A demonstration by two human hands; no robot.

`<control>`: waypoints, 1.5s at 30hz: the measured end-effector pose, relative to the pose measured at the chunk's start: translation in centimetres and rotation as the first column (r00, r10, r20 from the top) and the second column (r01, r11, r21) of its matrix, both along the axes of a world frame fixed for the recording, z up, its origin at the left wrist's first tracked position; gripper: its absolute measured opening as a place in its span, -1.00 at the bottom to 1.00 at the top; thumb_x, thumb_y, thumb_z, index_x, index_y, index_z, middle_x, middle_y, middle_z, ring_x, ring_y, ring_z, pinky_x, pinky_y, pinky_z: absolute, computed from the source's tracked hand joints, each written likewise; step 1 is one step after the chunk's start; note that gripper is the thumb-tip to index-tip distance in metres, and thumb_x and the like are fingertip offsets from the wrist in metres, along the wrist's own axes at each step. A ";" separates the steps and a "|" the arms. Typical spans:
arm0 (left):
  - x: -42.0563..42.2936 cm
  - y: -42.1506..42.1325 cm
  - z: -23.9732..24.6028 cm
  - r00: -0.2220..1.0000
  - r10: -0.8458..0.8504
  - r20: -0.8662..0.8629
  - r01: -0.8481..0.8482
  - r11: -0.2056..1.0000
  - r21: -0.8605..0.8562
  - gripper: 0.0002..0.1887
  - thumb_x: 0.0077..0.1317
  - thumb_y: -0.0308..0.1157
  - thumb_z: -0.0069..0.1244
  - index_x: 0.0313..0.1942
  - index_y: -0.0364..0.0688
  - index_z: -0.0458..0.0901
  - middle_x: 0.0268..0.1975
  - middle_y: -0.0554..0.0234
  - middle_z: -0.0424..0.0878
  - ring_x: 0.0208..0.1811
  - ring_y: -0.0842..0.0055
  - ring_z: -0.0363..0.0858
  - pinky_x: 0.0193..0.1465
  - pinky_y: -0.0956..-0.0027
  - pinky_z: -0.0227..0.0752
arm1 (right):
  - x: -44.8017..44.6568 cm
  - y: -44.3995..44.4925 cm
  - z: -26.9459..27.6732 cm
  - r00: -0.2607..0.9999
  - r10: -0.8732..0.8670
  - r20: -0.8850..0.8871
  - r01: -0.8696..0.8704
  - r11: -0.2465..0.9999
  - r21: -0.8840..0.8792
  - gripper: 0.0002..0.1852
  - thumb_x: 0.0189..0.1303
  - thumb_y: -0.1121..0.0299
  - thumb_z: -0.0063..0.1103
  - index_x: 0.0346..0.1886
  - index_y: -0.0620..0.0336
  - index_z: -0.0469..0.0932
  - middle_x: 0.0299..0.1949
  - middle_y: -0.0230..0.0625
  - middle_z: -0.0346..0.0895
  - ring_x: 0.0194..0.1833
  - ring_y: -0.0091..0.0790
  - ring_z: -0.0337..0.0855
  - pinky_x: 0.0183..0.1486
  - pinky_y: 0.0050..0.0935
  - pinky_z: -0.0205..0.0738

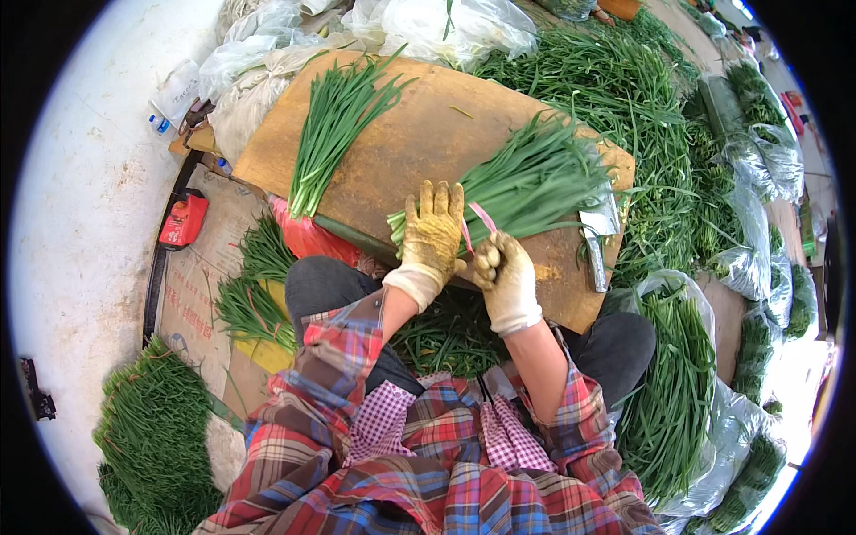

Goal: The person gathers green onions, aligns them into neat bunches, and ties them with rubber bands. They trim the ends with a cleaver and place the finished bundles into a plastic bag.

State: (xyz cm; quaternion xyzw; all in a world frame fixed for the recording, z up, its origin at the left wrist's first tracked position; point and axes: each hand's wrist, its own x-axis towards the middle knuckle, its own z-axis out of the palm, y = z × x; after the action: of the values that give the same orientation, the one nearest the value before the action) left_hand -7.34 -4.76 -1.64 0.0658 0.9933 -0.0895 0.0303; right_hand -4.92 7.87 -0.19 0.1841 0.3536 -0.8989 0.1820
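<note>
A bunch of garlic chives (535, 177) lies across the wooden board (428, 127), its pale stem ends at the left and its leaves fanned to the right, partly blurred. My left hand (433, 231), in a stained yellowish glove, presses flat over the stems with its fingers extended. A pink tie (481, 217) loops around the bunch just right of that hand. My right hand (503, 271), gloved too, is curled into a fist at the near side, pinching the tie's end. The part of the tie under the bunch is hidden.
A cleaver (597, 231) rests at the board's right, partly under leaves. Another chive bunch (334, 130) lies at the left. Loose chives (642, 127) are heaped beyond the board. Tied bunches (157, 435) stand at lower left, and a plastic bag of chives (672, 388) is at the right.
</note>
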 end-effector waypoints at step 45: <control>2.3 3.1 -5.2 0.986 0.115 -0.120 -0.114 0.993 0.011 0.10 -0.06 -0.03 0.28 0.44 -0.17 0.02 0.33 0.07 0.31 0.34 0.14 0.28 0.32 0.00 0.20 | 7.9 2.9 -2.8 0.879 0.463 -0.113 -0.193 0.563 0.804 -0.76 0.33 0.31 0.11 -0.30 0.33 0.61 -0.58 -0.39 0.52 -0.53 -0.56 0.43 -0.42 -0.55 0.29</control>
State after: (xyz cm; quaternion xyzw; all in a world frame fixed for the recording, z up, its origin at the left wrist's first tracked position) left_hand -5.08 -1.67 -6.87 0.0033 0.9957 -0.0894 -0.0246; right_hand 2.99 10.74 -2.96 0.0297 0.7556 -0.6252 0.1930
